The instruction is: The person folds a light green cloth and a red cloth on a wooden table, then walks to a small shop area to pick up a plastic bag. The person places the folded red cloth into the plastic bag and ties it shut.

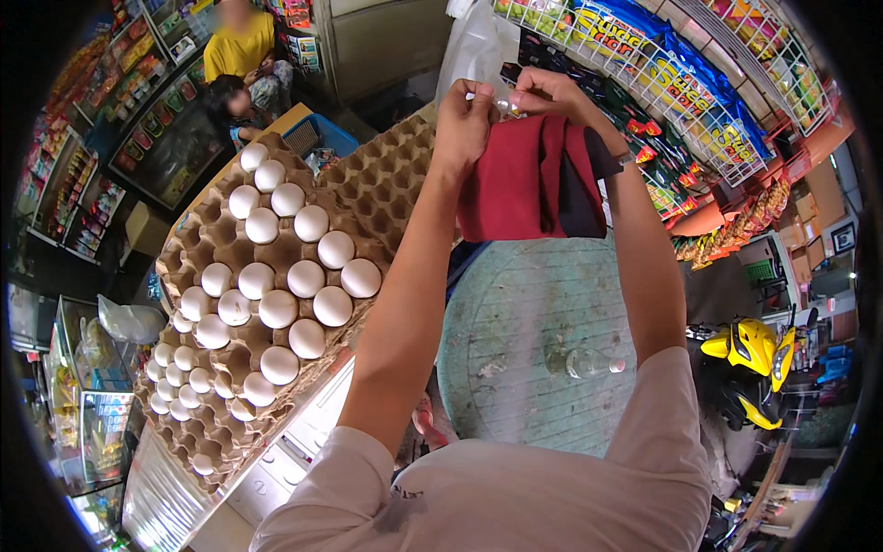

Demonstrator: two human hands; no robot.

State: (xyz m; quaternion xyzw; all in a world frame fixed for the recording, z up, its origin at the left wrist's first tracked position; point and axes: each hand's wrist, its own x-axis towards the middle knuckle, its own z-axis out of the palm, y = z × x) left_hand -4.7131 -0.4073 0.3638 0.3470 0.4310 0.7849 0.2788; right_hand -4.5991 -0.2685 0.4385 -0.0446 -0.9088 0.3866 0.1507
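Note:
Both hands are raised at the far middle, close together with fingertips pinched. My left hand [464, 120] and my right hand [550, 94] close on something small and pale between them, too small to make out. Just below them hangs a dark red folded cloth item [524, 179] with a black part at its right side. It lies against my right wrist and spans the gap between my forearms; what holds it up is hidden. Right behind the hands hangs a white plastic bag [478, 55]. To the left, white eggs [278, 309] sit in a brown egg tray [213, 248].
A round green table [515, 304] bears a clear glass bottle [584, 363] lying on its side. A second egg tray [382, 170] and a blue basket [322, 138] stand beyond the eggs. Snack packs fill a white wire rack [644, 83]. A person in yellow [241, 51] sits beside a child [235, 101].

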